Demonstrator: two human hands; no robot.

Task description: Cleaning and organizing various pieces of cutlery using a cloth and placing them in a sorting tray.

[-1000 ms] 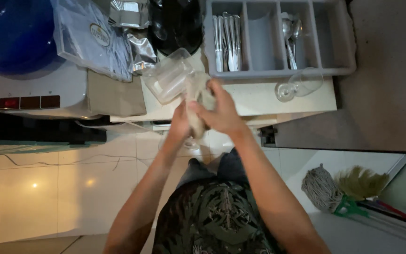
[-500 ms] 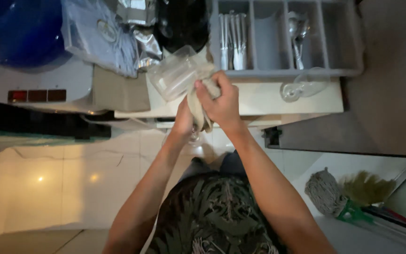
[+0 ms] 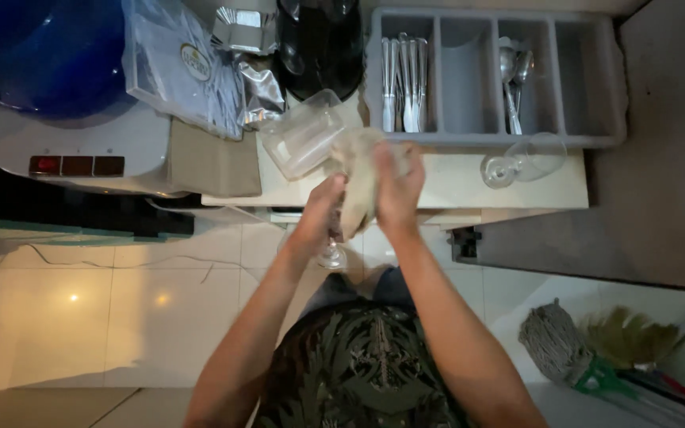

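- Two bare hands meet at the middle of the view, over the near edge of a pale counter point(image 3: 453, 186).
- The left hand point(image 3: 320, 218) is closed on the stem of a clear wine glass point(image 3: 304, 136); its foot point(image 3: 331, 257) hangs just below the fist and the bowl tips up and left, above the counter.
- The right hand point(image 3: 396, 190) is clamped on a beige cloth point(image 3: 356, 182), which it presses against the glass where bowl meets stem.
- Doing it well, by my judgement: hold the stem firmly but lightly, let the cloth do the turning, and put no twist between bowl and foot, since the stem looks thin.
- Far of the hands sits a grey cutlery tray point(image 3: 580, 87), with forks point(image 3: 403, 79) and spoons point(image 3: 512, 75) in its slots.
- To the right a second glass point(image 3: 525, 158) lies on its side, close to the counter edge; an elbow swing that way could knock it.
- To the left lie a brown mat point(image 3: 212, 162), foil packets point(image 3: 259, 87) and a blue bottle point(image 3: 49, 55), crowded together.
- Open room is near and low, over the tiled floor point(image 3: 105, 317); a mop point(image 3: 552, 345) lies near right, well apart from the hands.
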